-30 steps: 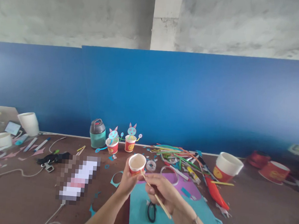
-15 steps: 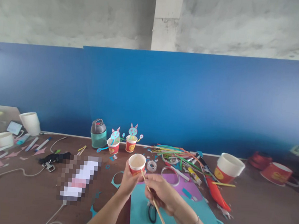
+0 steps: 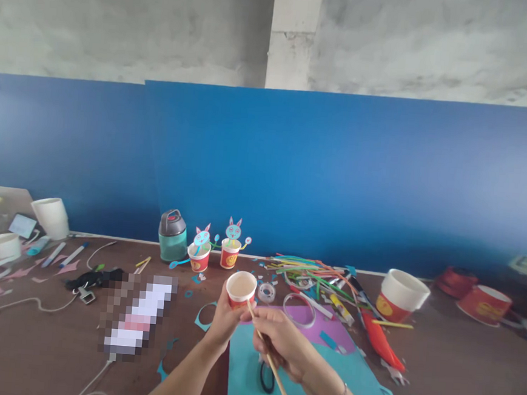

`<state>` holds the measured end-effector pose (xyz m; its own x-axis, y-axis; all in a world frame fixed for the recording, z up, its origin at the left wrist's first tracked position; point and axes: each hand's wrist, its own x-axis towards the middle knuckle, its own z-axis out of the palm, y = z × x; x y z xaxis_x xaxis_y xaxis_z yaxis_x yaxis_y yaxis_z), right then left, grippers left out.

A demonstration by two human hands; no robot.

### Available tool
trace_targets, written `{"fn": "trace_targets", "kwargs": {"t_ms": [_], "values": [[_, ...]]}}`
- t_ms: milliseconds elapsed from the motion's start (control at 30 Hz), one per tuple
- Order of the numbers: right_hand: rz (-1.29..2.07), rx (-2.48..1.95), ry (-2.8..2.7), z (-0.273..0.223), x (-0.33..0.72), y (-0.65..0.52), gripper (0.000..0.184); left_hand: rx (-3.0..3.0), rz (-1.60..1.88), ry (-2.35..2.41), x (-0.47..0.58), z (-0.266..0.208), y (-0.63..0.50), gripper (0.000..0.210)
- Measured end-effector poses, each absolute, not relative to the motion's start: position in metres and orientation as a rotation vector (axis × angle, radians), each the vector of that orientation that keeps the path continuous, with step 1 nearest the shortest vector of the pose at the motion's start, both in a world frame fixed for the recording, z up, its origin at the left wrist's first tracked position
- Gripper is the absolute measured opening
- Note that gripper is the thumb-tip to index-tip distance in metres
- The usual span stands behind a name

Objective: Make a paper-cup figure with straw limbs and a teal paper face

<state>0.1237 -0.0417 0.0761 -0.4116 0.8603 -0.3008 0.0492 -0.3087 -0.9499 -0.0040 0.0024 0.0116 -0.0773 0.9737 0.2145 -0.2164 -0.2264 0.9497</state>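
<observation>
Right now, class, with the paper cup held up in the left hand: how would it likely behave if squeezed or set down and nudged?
The paper cup looks thin-walled, so it probably dents under a firm squeeze. It appears empty, so likely very light; the left hand lifts it by its base alone. Being narrower at the base, it may tip if nudged, especially by the stick at its rim.

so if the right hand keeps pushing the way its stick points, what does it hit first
Most likely the small paper cup held in the left hand; the stick in the right hand aims up-left at its side. Whether they touch is unclear.

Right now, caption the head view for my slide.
Left hand holds a paper cup; right hand holds a wooden stick against it.
</observation>
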Motion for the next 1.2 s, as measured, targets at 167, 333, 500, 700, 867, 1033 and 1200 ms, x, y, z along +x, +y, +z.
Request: {"fn": "trace_targets", "kwargs": {"t_ms": [167,333,500,700,867,1033,1200], "values": [[1.813,-1.196,-1.262,0.078,0.121,-0.043,0.041,1.127,1.484,0.971,-0.004,0.015,0.0,0.063],[1.818,-1.177,-1.254,0.075,0.121,-0.043,0.041,1.117,1.478,0.985,-0.004,0.015,0.0,0.063],[1.825,-1.185,-1.269,0.073,0.122,-0.04,0.036,1.133,1.505,0.978,-0.003,0.012,0.001,0.062],[1.933,-1.256,-1.718,0.088,0.149,-0.039,0.021,1.104,1.585,1.059,-0.007,0.007,0.009,0.058],[1.896,-1.411,-2.131,0.095,0.166,-0.041,0.014,1.132,1.7,1.136,-0.011,-0.001,0.018,0.056],[1.857,-1.581,-2.307,0.088,0.155,-0.04,0.018,1.172,1.831,1.249,-0.016,-0.004,0.02,0.06],[1.351,-1.683,-2.218,0.065,0.144,-0.034,0.026,1.267,1.862,1.248,-0.014,0.001,0.016,0.058]]}}
